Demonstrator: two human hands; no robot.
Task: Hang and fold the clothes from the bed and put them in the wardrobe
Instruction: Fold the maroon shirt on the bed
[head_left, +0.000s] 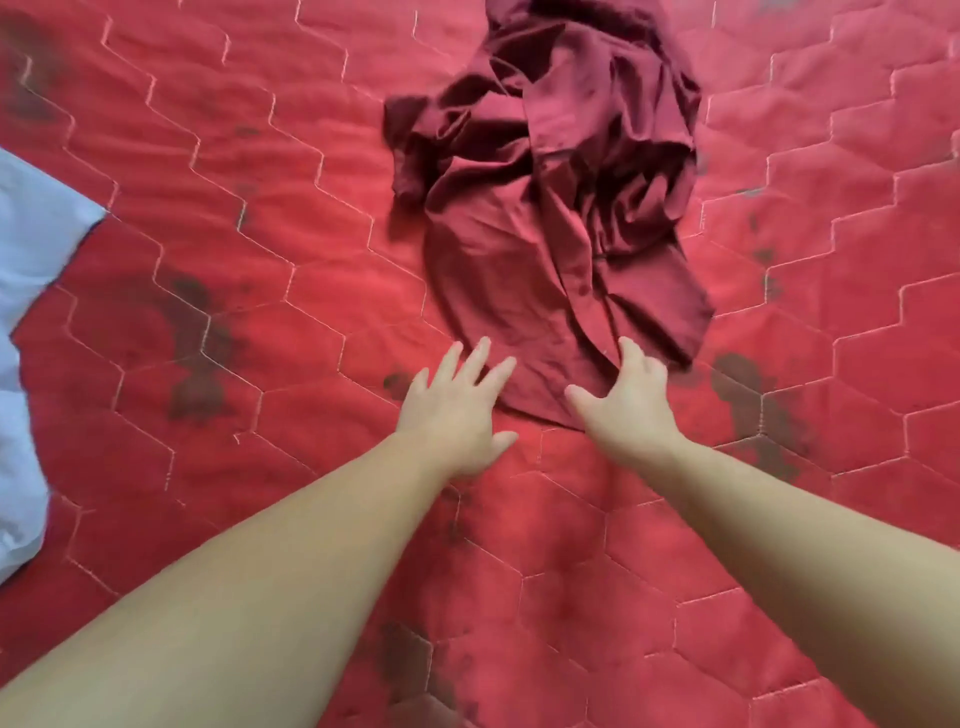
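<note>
Head view looks straight down on a red quilted bedcover, and the landmark here is the crumpled maroon shirt lying in a heap on it. Both hands sit at the shirt's near hem. The left hand lies just beside the hem's left corner, fingers spread wide and flat, holding nothing; it looks poised to pin or smooth the cloth. The right hand rests on the hem itself, fingers curled into the fabric, though whether it has actually pinched the cloth cannot be told. The 2 hands are probably placed this way to draw the hem straight before folding. Well to the left of the shirt, a pale blue cloth lies at the frame's edge.
</note>
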